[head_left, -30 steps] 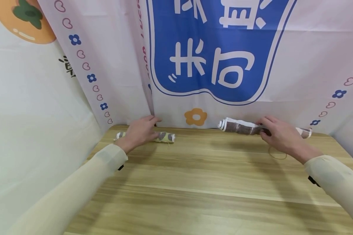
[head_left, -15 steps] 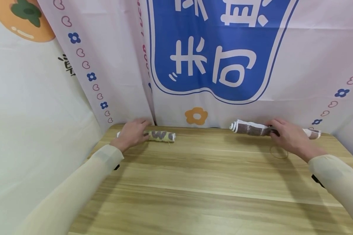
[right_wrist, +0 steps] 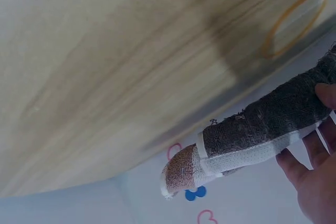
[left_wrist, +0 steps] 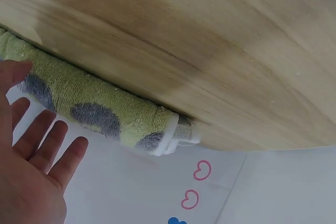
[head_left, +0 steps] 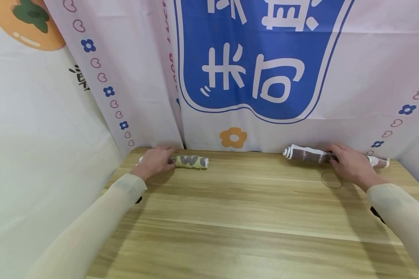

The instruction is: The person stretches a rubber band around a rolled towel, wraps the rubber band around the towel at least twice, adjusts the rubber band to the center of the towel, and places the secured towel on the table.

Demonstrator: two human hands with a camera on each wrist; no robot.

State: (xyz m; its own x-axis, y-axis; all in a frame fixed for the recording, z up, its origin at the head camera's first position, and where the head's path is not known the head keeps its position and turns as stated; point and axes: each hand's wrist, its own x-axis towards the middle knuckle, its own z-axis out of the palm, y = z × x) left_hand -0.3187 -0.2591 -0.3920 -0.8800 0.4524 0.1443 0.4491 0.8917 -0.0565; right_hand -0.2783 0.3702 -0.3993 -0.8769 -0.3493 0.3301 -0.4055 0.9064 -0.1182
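A rolled yellow-green towel with grey spots [head_left: 190, 161] lies along the back left of the wooden table [head_left: 230, 217]. My left hand [head_left: 156, 161] is at this roll's left part, covering some of it. In the left wrist view the thumb touches the green towel [left_wrist: 100, 95], while the fingers [left_wrist: 68, 161] spread relaxed along its far side. My right hand [head_left: 350, 164] holds a rolled brown-and-white towel [head_left: 309, 155] at the back right. The right wrist view shows my thumb on top of the brown towel [right_wrist: 262, 124] and fingers behind it; its middle is hidden by the hand.
A thin orange rubber band [right_wrist: 264, 45] lies on the table near my right hand. Printed white cloth [head_left: 202, 128] hangs right behind the table's back edge. Another white cloth [head_left: 38, 135] hangs along the left side.
My left hand has shifted left along the green towel, which stays in place. My right hand has moved right, carrying the brown towel with it.
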